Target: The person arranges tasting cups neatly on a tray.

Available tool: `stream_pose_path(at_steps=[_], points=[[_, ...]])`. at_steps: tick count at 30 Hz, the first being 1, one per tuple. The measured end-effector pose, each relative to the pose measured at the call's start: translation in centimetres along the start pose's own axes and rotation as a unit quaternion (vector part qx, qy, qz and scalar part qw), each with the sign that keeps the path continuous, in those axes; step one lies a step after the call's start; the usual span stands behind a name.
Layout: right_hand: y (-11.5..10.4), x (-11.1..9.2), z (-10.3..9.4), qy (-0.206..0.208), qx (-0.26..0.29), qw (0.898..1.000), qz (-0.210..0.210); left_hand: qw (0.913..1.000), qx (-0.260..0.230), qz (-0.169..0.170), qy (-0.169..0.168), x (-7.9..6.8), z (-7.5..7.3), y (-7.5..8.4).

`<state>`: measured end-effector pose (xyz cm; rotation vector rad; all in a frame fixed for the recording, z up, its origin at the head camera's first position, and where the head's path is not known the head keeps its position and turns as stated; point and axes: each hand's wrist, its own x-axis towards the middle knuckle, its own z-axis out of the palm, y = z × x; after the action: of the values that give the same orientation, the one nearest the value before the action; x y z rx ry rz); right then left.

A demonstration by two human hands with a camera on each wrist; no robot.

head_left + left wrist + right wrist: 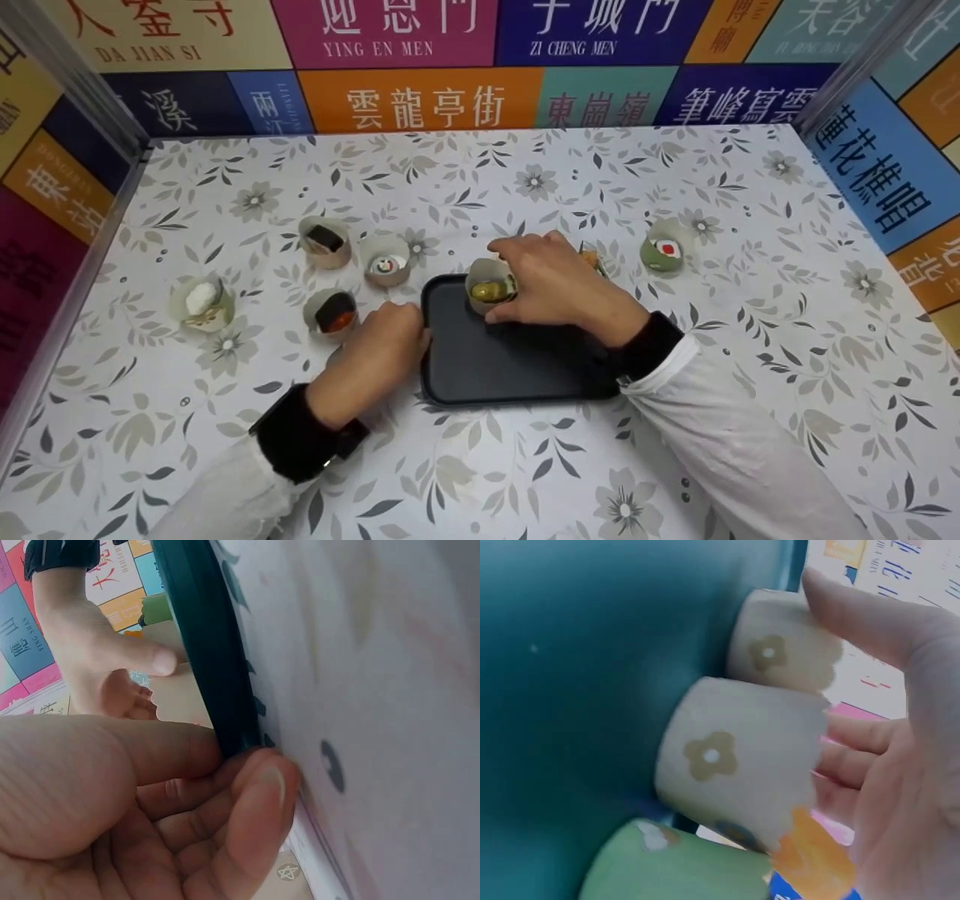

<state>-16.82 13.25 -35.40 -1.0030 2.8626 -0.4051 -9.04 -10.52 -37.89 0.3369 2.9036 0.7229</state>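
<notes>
A black tray (480,367) lies on the table, its left rim pinched by my left hand (379,341). In the left wrist view, the thumb and fingers (259,802) meet at the dark tray edge (217,652). My right hand (559,285) holds a small beige paper cup (480,274) with a shiny green-yellow filling at the tray's far edge. Its thumb (862,619) lies along that cup's rim in the right wrist view. Beside it stand a flower-printed cup (735,757) and a green cup (675,862); an orange piece (814,855) sticks out there. My right hand hides most of these from above.
Left of the tray stand cups with a black-topped piece (325,240), a white roll (385,265), a dark and orange-red filling (335,315) and a white ball (201,300). A green cup (662,251) is at the right. Lettered panels (420,105) border the table.
</notes>
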Motion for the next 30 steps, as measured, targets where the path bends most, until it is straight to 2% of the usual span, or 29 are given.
stream_pose_path(at_steps=[3, 6, 11, 15, 19, 24, 28, 30], points=[[0.0, -0.6, -0.9, 0.025, 0.020, 0.999, 0.001, 1.0000, 0.001, 0.005, 0.000, -0.1, -0.1, 0.0], [0.3, -1.4, -1.9, 0.075, 0.045, 0.996, -0.005, 1.0000, 0.004, 0.005, -0.001, -0.1, -0.1, 0.0], [1.1, -2.9, -3.3, 0.180, 0.076, 0.980, -0.027, 0.9998, 0.012, -0.010, -0.009, 0.1, 0.0, 0.0], [2.3, -4.2, -4.0, 0.239, 0.088, 0.967, -0.024, 0.9998, 0.019, 0.007, 0.006, -0.1, 0.1, -0.1], [4.0, -5.5, -4.5, 0.286, 0.099, 0.953, 0.017, 0.9995, 0.018, 0.020, 0.018, -0.2, 0.2, -0.2], [6.6, -6.9, -5.0, 0.327, 0.149, 0.927, 0.110, 0.9998, 0.007, 0.018, 0.007, -0.2, 0.0, -0.2], [8.6, -8.1, -5.3, 0.327, 0.179, 0.910, 0.179, 0.9998, 0.008, 0.019, 0.007, -0.2, 0.1, -0.2], [9.6, -8.7, -5.4, 0.315, 0.189, 0.906, 0.210, 0.9998, 0.008, 0.019, 0.008, -0.2, 0.1, -0.2]])
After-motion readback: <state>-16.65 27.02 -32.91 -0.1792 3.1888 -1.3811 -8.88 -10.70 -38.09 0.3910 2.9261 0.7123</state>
